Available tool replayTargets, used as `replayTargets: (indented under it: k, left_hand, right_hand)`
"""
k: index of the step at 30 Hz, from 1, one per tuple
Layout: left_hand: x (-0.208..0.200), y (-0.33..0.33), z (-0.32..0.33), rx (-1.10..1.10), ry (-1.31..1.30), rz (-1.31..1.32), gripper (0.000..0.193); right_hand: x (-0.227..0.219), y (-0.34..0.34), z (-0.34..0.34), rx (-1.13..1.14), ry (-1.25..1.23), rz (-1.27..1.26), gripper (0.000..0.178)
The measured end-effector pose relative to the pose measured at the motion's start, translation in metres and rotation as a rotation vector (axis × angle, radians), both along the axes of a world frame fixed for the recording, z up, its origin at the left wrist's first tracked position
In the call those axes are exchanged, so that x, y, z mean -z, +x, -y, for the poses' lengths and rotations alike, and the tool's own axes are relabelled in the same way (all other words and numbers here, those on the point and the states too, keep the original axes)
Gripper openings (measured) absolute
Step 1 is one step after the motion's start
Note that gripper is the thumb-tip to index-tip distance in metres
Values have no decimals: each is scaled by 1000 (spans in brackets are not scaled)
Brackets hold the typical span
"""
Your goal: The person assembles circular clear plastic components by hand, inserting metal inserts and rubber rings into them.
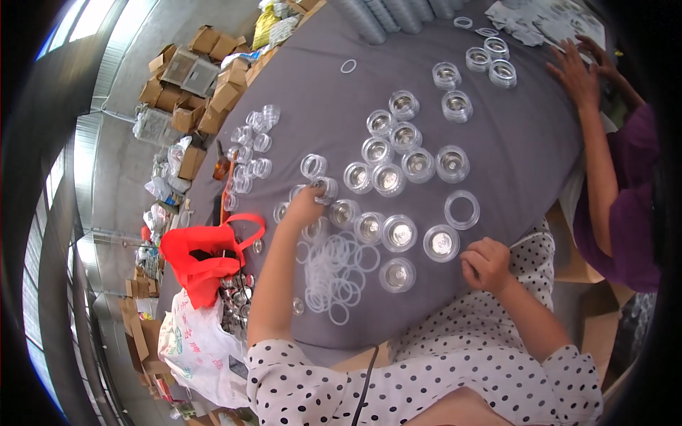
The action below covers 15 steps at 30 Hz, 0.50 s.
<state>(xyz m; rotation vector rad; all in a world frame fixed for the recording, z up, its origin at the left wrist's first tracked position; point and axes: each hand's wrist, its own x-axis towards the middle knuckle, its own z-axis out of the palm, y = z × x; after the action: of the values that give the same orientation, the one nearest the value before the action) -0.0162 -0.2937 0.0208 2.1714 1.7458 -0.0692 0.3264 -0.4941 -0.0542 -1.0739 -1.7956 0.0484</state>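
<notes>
My left hand [307,205] reaches across the table, its fingers closed on a small round clear plastic container [326,188] with a silvery centre. Another clear container [312,166] stands just beyond it. Near the table's front edge, my right hand [486,265] is curled into a loose fist with nothing visible in it. Beside that hand lie a round clear container [442,243] with a silvery disc and a wide clear ring [462,210]. Several similar containers [399,233] run across the middle. A heap of thin translucent rings [334,266] lies close to my left forearm.
At the left edge are a red fabric bag [202,252], a white plastic bag [195,334] and small metallic pieces [238,295]. Clear ring stacks [243,170] stand far left; grey stacks [362,21] at the back. At right, another person's hands [579,74] work near white cloth [526,25].
</notes>
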Motion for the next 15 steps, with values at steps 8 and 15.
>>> replayTargets:
  k: [8,15]
  left_hand:
    - [4,6,-1,78,6,-144,43]
    - [-7,7,-11,161,-27,-161,36]
  right_hand:
    - [3,4,2,5,-4,57,11]
    - [-4,4,1,-10,-42,79,10]
